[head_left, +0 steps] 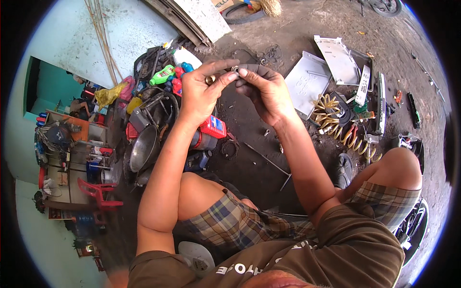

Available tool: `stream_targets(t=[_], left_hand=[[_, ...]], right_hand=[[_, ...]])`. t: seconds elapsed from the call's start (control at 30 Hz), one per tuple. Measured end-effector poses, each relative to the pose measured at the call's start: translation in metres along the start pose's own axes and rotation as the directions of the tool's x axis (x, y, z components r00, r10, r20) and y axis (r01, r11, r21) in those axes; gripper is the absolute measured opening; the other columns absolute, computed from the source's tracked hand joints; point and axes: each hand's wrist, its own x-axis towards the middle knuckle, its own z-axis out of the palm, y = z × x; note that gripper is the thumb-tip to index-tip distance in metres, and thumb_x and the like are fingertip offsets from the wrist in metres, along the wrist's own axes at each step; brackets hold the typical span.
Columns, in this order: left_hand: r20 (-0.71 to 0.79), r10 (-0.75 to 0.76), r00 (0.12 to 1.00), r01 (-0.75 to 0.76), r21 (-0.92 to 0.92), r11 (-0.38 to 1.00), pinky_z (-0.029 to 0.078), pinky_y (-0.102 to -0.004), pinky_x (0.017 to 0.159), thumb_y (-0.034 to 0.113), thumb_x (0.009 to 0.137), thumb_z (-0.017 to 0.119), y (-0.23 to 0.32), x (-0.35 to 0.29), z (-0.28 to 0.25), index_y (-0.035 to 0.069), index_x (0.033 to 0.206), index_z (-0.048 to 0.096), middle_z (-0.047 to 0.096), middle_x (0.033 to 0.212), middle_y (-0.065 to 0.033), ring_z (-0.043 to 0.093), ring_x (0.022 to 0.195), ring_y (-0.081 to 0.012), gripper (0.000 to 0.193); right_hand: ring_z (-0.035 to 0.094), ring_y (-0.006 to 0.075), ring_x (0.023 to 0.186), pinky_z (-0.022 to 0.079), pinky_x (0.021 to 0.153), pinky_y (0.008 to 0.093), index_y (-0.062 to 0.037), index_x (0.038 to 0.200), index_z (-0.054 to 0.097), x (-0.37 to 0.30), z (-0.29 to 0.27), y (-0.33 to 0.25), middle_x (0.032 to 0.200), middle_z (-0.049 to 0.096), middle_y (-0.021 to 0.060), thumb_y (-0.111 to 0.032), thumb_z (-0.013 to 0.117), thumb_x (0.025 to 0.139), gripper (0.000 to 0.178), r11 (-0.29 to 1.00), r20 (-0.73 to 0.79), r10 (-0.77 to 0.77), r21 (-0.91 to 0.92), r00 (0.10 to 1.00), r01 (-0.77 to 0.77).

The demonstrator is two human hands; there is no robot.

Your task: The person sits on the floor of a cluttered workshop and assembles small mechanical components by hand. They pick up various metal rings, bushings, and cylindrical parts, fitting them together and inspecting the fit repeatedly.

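Note:
Raised in front of me, my left hand (200,91) and my right hand (266,91) meet at the fingertips. Between their thumbs and fingers is a small round metal part (235,69), pinched from both sides. It looks like a ring, but the fingers cover much of it. A short brass-coloured piece (210,79) is tucked inside the curled fingers of my left hand. On the dark ground below the hands lie a long T-handled metal rod (267,159) and a small metal piece (267,132).
To the left are a metal bowl (144,149), a red container (213,126), a green bottle (162,75) and a red plastic chair (98,192). Grey metal panels (309,79), a coiled yellowish hose (353,144) and red-handled pliers (352,133) lie to the right.

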Motion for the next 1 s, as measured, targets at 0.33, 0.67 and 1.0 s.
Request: stream_targets(t=[0.33,0.67,1.0], left_hand=[[0.003,0.078,0.997,-0.078,0.014,0.997,0.047,-0.0182,0.066,0.001,0.081,0.085,-0.004,0.002,-0.003,0.004,0.109,0.079,0.068,0.107,-0.0013,0.058,0.079,-0.0026,0.029],[0.018,0.290,0.957,-0.285,0.255,0.924,0.055,-0.0297,0.083,0.004,0.075,0.088,-0.004,0.006,-0.005,0.004,0.106,0.080,0.072,0.100,-0.0068,0.068,0.096,-0.0166,0.032],[0.015,0.420,0.907,-0.372,0.494,0.786,0.051,-0.0275,0.068,0.001,0.074,0.088,0.019,0.004,0.001,0.003,0.102,0.079,0.075,0.095,-0.0065,0.067,0.082,-0.0115,0.030]], right_hand=[[0.068,0.0122,0.078,0.056,0.073,0.0269,0.0019,0.107,0.072,0.002,-0.009,-0.003,0.093,0.074,0.0067,-0.014,0.072,0.097,0.019,0.985,0.110,0.138,0.093,0.984,-0.148],[0.068,0.0143,0.076,0.056,0.067,0.0280,0.0028,0.103,0.071,0.003,-0.003,0.004,0.092,0.074,0.0088,-0.013,0.072,0.097,0.017,0.983,0.005,-0.088,-0.159,0.996,0.087],[0.070,0.0155,0.079,0.058,0.070,0.0296,0.0026,0.105,0.071,-0.002,0.000,-0.002,0.092,0.074,0.0087,-0.014,0.068,0.099,0.018,1.000,0.065,-0.026,0.013,0.998,0.025]])
